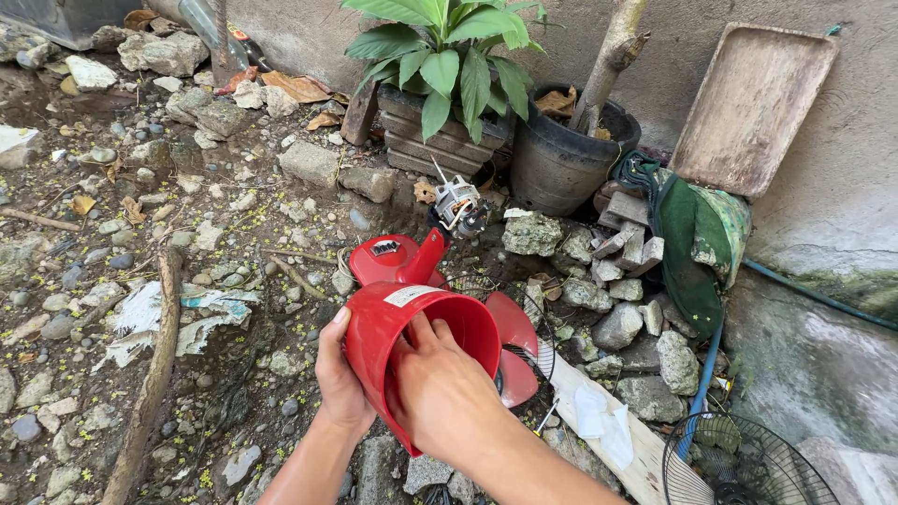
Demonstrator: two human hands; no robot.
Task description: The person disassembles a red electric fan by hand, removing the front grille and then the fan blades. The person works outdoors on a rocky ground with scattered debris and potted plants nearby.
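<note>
My left hand [339, 376] grips the outside of a red plastic fan housing [383, 327], a cup-shaped cover held at the middle of the head view. My right hand [440, 385] reaches into its open mouth, fingers pressed on the inner wall. Behind it on the stony ground lies the rest of the red fan: its base [385, 255], a bare motor [458, 208] with exposed windings on the neck, red blades [516, 329] and a wire grille [541, 337].
Rocks and rubble cover the dirt. A leafy plant in a slatted pot [440, 140] and a black pot [561, 159] stand by the wall. A white plank [599, 421], another wire fan guard [748, 463], a blue hose [703, 374] and a leaning tray [753, 103] are at right.
</note>
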